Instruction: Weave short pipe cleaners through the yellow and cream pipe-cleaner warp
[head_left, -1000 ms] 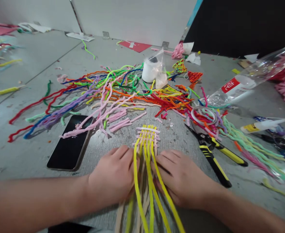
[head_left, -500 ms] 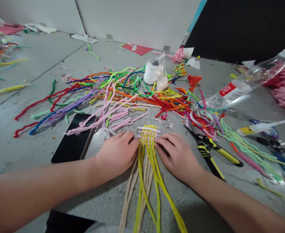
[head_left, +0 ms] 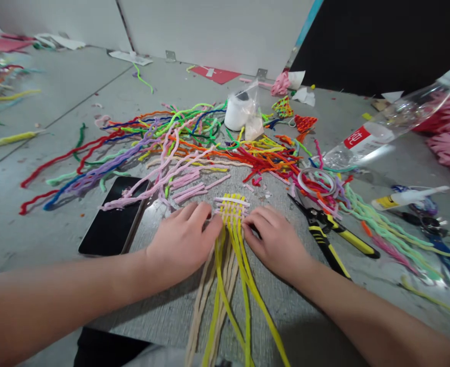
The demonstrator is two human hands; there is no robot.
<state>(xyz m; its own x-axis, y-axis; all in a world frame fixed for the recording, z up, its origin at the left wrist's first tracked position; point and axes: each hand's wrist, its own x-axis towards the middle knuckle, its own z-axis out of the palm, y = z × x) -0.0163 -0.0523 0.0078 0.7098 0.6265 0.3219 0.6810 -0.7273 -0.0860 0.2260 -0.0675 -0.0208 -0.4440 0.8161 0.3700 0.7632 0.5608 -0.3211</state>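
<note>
A small woven patch point(head_left: 231, 206) of yellow and pale pink pipe cleaners lies on the grey table point(head_left: 171, 306), its long yellow and beige strands point(head_left: 228, 285) trailing toward me. My left hand point(head_left: 181, 242) rests palm down at the patch's left edge, fingertips pressed against the weave. My right hand point(head_left: 274, 242) lies on the other side, fingers curled against the right edge. Both hands push in on the weave from the sides. Neither hand lifts anything.
A black phone point(head_left: 114, 216) lies left of my hands. Yellow-handled pliers point(head_left: 332, 234) lie at the right. A heap of coloured pipe cleaners point(head_left: 194, 142), a white roll in a bag point(head_left: 240, 109), a tape ring point(head_left: 319, 182), a plastic bottle point(head_left: 385, 132) and a glue tube point(head_left: 408, 196) lie beyond.
Both hands have slid forward along the strands from near the table's front up to the woven patch, and their fingertips now press its two sides.
</note>
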